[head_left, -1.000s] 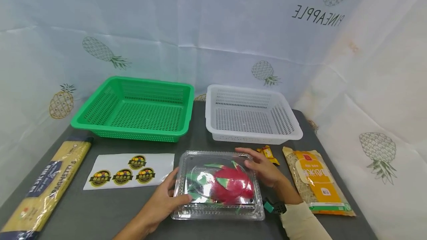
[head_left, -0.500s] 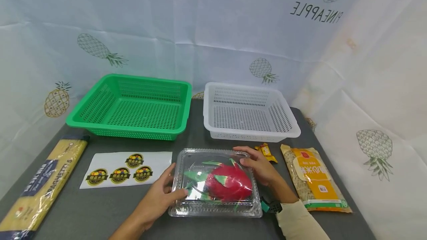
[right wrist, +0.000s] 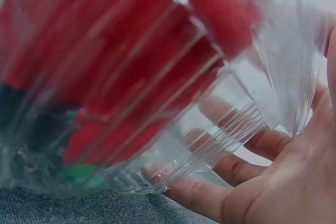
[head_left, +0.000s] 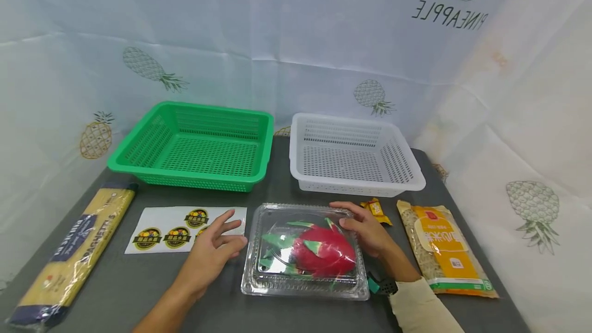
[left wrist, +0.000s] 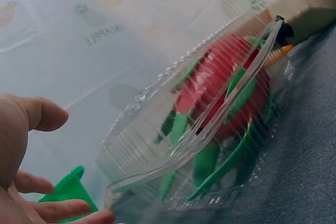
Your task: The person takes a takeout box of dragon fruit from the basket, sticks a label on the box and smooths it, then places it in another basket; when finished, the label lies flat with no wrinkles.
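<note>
A clear plastic clamshell box (head_left: pixel 265 266) lies on the dark table, its lid down over a red dragon fruit (head_left: pixel 324 251) with green-tipped scales. My right hand (head_left: pixel 370 230) holds the box's far right corner, thumb over the lid. Through the clear wall in the right wrist view, its fingers (right wrist: pixel 202 195) show curled behind the corner. Off the box's left side, my left hand (head_left: pixel 208 256) hovers with fingers apart and nothing in it. It overlaps the right part of a white sheet of round stickers (head_left: pixel 157 215) in the head view.
Behind stand a green basket (head_left: pixel 199 181) and a white basket (head_left: pixel 351 186). A spaghetti pack (head_left: pixel 76 253) lies at the far left. On the right are a small yellow packet (head_left: pixel 375 211) and an orange-labelled grain bag (head_left: pixel 444 251).
My left hand has let go of the box's left side and moved left and up, toward the sticker sheet. The right hand keeps its place at the box's corner.
</note>
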Tool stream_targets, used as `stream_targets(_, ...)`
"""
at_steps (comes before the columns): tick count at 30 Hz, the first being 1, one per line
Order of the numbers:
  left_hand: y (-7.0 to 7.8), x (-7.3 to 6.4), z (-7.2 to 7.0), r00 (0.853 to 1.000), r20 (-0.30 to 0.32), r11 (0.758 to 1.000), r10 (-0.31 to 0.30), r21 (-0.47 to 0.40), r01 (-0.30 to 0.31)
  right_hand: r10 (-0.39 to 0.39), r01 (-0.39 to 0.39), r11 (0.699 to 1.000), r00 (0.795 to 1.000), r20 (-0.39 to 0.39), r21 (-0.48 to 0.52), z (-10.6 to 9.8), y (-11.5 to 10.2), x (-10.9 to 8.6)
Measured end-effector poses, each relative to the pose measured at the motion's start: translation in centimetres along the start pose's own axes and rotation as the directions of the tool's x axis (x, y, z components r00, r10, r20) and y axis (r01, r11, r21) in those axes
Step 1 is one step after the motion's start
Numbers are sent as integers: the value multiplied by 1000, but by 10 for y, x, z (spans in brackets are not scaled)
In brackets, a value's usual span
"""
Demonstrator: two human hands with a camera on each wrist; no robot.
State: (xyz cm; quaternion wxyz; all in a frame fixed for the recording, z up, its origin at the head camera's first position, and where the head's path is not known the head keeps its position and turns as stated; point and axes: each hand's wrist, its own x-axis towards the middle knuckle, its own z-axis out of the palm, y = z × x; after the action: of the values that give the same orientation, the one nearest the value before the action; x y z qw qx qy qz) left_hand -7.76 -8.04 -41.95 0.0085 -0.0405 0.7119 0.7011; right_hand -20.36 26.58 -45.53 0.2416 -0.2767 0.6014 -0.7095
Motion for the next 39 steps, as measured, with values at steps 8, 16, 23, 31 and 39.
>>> stream_targets(8,0,0,-11,993,-75,996,88,19,-87,6,-6,1000,1000,-2,-15,0,-1,0)
stream_targets(16,0,2,-20,983,-99,988,155,34,-153,0,1,1000,1000,7,-14,-3,4,-2)
stream_targets(23,-2,7,-32,963,-139,971,232,99,-219,-19,19,1000,1000,19,-18,-3,3,-1)
stream_targets(31,-7,15,-47,929,-205,945,309,179,-275,-18,19,1000,999,27,-10,-2,3,-1)
stream_targets(39,-18,26,-62,886,-245,911,394,230,-341,-9,10,1000,1000,17,-12,-1,2,-1)
